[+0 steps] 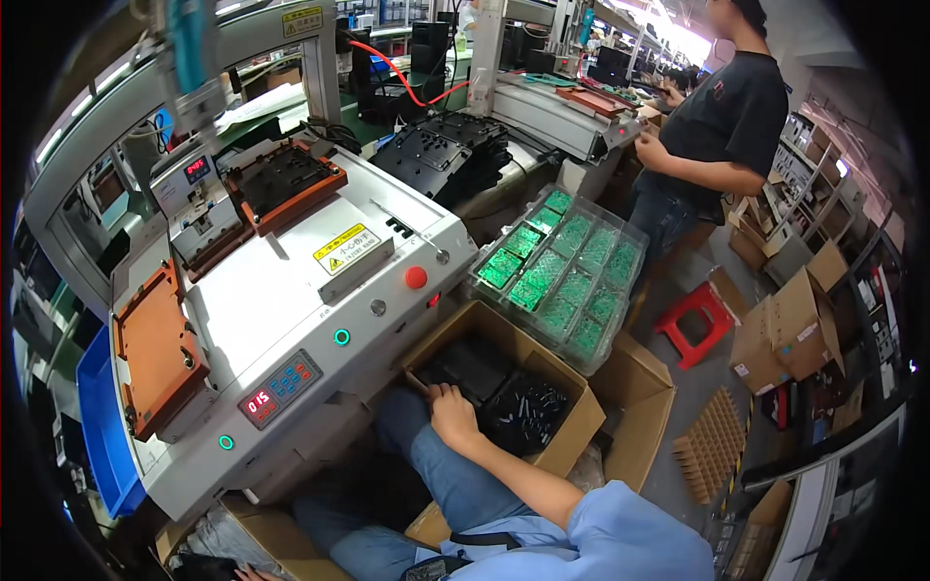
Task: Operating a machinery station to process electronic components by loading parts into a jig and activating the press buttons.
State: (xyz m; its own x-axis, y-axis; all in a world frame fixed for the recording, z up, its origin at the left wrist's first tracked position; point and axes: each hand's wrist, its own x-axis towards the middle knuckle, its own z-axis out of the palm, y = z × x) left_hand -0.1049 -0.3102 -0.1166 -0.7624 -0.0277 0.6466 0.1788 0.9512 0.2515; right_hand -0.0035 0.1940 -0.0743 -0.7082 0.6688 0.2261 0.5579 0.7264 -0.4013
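Note:
My right hand [453, 416] reaches into the near left side of an open cardboard box [572, 426]. Its fingers are bent, with the tips against dark material just inside the wall; what they grip cannot be made out. In that box lie a flat black plastic piece [470, 366] and a heap of small black parts [528, 412]. Only a few fingers of my left hand [254, 574] show at the bottom edge, beside a black object [205, 566] and a lower cardboard box [281, 542] with clear plastic bags [218, 537].
A white machine [291, 300] with orange fixtures [160, 353] and a red button [416, 278] fills the left. Clear trays of green circuit boards [562, 261] rest by the box. Black plates [441, 155] are stacked behind. A person [717, 126] stands near a red stool [696, 324].

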